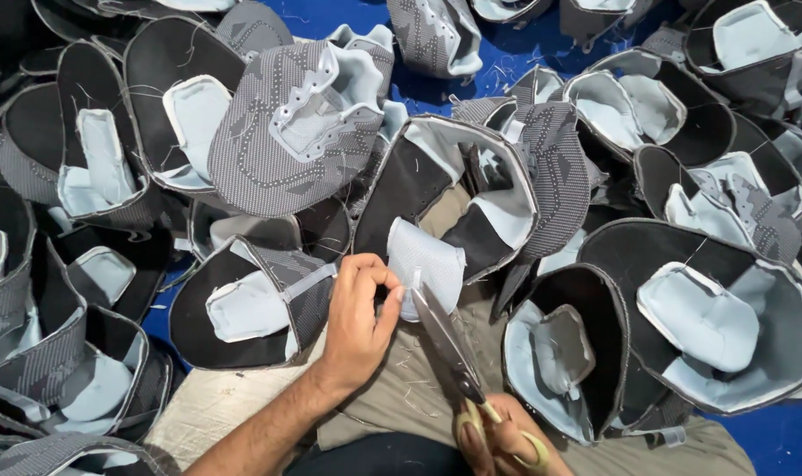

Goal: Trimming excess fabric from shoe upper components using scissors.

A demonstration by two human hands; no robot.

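Grey patterned fabric and black lining form the shoe upper [454,198] at centre, lying open on the person's lap over khaki cloth [401,388]. Its pale blue tongue [427,264] hangs toward the viewer. Left hand [359,317] pinches the tongue's lower left edge between thumb and fingertips, closed on the material. Right hand [498,441], at the bottom edge of the view, grips the yellow handles of a pair of scissors [449,348]; the blades point up and left, their tips touching the tongue's lower edge just beside the left thumb. Similar uppers [295,132] lie heaped all around on a blue surface [771,436], several showing pale blue tongues and black interiors.
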